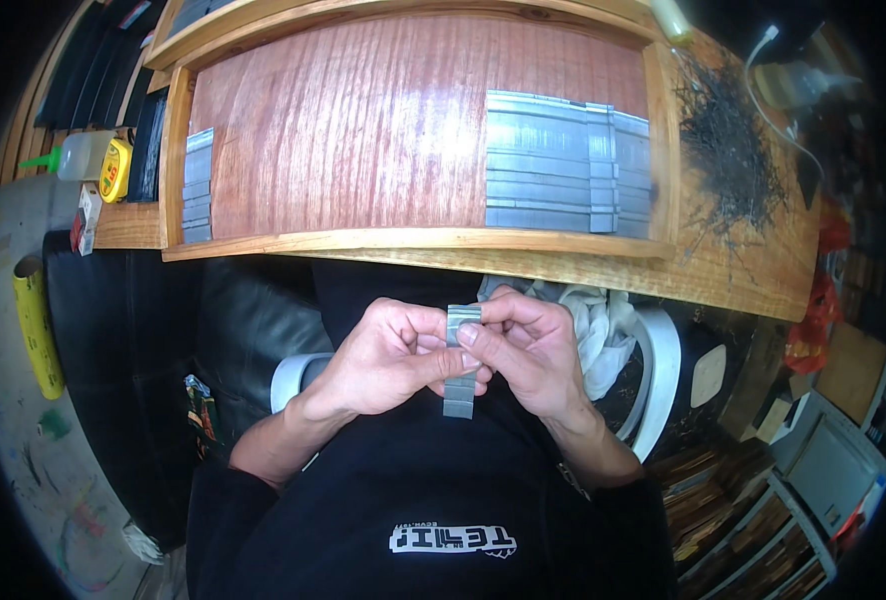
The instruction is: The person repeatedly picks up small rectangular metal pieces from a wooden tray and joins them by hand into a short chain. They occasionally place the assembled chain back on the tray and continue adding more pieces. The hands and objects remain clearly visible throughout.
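Between my two hands, above my lap, is a narrow grey strip (459, 398) made of several short flat pieces stacked end to end. My left hand (391, 350) pinches it from the left, thumb lying across its middle. From the right, my right hand (529, 345) grips its upper part between thumb and fingers. The strip's lower end sticks out below my fingertips. In front of me stands a shallow wooden tray (413, 242) with a reddish-brown base. Similar grey strips (548, 165) lie in rows at its right side, and a smaller column (198, 185) lines its left edge.
A pile of thin dark wire-like bits (733, 150) lies on the table right of the tray. To the left are a bottle with a green nozzle (81, 155) and a yellow container (116, 170). A white cloth (603, 330) hangs beside the white chair arm (658, 385).
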Action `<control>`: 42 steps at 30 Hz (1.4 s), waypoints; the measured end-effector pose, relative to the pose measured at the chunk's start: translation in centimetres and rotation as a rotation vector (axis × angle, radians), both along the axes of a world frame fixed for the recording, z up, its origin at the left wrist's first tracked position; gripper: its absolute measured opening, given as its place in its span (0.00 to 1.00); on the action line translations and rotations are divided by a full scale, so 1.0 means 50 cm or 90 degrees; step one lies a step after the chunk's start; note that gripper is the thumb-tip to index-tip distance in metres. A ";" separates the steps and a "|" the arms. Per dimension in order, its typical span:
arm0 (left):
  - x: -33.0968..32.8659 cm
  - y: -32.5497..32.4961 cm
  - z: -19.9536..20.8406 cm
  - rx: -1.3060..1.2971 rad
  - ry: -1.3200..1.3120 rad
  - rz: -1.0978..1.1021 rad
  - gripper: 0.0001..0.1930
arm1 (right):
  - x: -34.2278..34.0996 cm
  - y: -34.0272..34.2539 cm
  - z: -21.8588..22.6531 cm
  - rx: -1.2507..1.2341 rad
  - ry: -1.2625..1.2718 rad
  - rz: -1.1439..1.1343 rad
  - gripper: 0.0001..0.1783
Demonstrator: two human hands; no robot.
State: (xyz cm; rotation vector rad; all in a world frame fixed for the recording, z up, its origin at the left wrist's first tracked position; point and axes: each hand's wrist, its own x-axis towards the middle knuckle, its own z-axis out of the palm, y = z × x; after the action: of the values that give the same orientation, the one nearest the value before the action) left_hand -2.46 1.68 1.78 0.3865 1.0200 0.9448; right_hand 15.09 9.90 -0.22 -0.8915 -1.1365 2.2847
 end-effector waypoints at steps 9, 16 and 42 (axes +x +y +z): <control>0.000 -0.003 -0.002 0.001 -0.031 0.013 0.11 | 0.001 0.001 0.001 0.007 -0.014 0.014 0.07; 0.002 -0.009 -0.010 0.023 -0.035 0.027 0.11 | -0.005 -0.006 0.012 0.056 -0.026 -0.019 0.11; 0.003 -0.012 -0.007 -0.002 -0.022 0.011 0.12 | 0.000 -0.003 0.005 0.069 -0.005 -0.019 0.11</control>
State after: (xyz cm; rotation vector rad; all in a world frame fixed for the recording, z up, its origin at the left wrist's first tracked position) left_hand -2.31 1.08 1.41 0.3580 0.9945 0.9617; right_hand 15.08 9.77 0.01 -0.8698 -1.2290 2.1753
